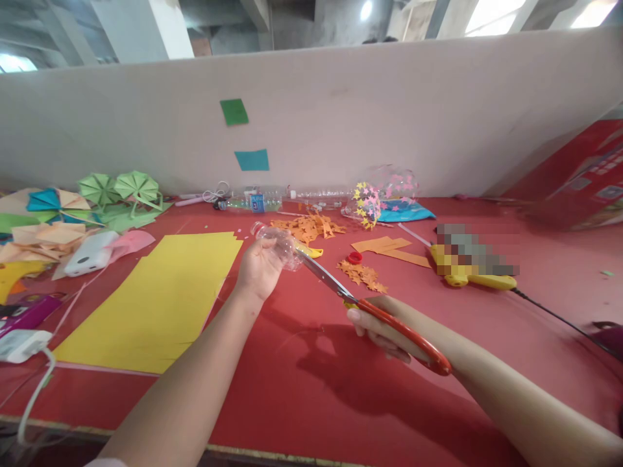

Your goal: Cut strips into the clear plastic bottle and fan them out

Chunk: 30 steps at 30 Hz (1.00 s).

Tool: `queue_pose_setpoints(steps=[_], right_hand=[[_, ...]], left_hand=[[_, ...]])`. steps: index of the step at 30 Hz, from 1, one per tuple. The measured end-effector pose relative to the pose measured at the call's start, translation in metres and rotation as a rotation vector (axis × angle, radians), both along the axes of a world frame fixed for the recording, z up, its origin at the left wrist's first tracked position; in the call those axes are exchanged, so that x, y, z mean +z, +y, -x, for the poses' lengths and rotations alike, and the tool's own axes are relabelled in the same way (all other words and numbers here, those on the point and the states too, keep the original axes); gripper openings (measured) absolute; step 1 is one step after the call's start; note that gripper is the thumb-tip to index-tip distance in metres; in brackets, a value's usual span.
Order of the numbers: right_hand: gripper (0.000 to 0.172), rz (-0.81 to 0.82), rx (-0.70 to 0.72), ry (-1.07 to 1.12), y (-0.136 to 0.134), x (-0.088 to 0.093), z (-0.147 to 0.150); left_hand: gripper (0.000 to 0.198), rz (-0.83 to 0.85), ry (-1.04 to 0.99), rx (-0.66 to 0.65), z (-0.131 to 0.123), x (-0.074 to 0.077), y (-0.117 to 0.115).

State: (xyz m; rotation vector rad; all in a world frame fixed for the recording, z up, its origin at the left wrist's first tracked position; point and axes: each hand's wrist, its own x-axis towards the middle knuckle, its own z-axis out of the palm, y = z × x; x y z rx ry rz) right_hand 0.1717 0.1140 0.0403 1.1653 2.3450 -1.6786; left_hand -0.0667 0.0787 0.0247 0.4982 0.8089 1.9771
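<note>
My left hand [260, 269] is closed around a piece of clear plastic bottle [288, 251], its neck pointing up and left. In my right hand [389, 327] is a large pair of scissors with red handles [406, 337]. The scissor blades reach up-left to the cut edge of the bottle piece, and their tips overlap it; whether they are cutting into it I cannot tell. Behind my left hand lies a heap of orange paper stars [311, 228]. A smaller pile of orange stars [363, 275] and a red bottle cap [355, 258] sit beyond the scissors.
Yellow paper sheets [156, 298] lie at left, beside a white device [90, 253] and folded paper pieces [139, 188]. Clear bottles [260, 199] and a star-covered plastic piece [367, 204] line the partition [311, 123]. A yellow corded tool [457, 275], partly blurred, rests right.
</note>
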Motion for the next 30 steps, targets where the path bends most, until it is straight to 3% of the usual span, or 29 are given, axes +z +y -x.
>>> queue_pose_setpoints(steps=[21,30], right_hand=[[0.055,-0.011,-0.017,0.043,-0.009,0.004,0.002],[0.052,-0.030,-0.074,-0.092,-0.011,0.010,0.007]], left_hand=[[0.016,0.015,-0.056,-0.024,-0.010,0.003,-0.001],[0.016,0.007,-0.076,-0.011,-0.006,0.000,0.001]])
